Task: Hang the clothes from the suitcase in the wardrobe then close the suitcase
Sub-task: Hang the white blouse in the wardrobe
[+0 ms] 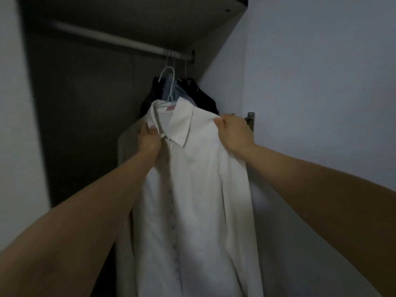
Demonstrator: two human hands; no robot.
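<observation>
Far left, at nine o'clock, the dim wardrobe (85, 125) interior opens up, its back panel dark and hard to read. Across the top, from ten o'clock toward twelve, runs one pale hanging rail (120, 40).

Moving in, the left hand (149, 137) comes up from seven o'clock and grips the white shirt (192, 189) just left of the button placket, fingers curled into the cloth below the collar. The shirt fills the centre, hanging on one light blue hanger (169, 86) whose hook stands free below the rail, not over it. Its hem runs off the bottom edge, and the left sleeve fades into shadow.

Right behind the shirt, at twelve o'clock, hung clothes (192, 91) crowd the rail's right end: dark ones and a blue one, with about three thin hooks showing, the exact count of garments unclear since the shirt covers them.

On to the right hand (232, 130), at two o'clock, pinching the shirt's shoulder. Beside it, one metal hinge (250, 121) sits on the wardrobe's side panel (225, 71), partly hidden by that hand. Far right, a plain wall (321, 82).
</observation>
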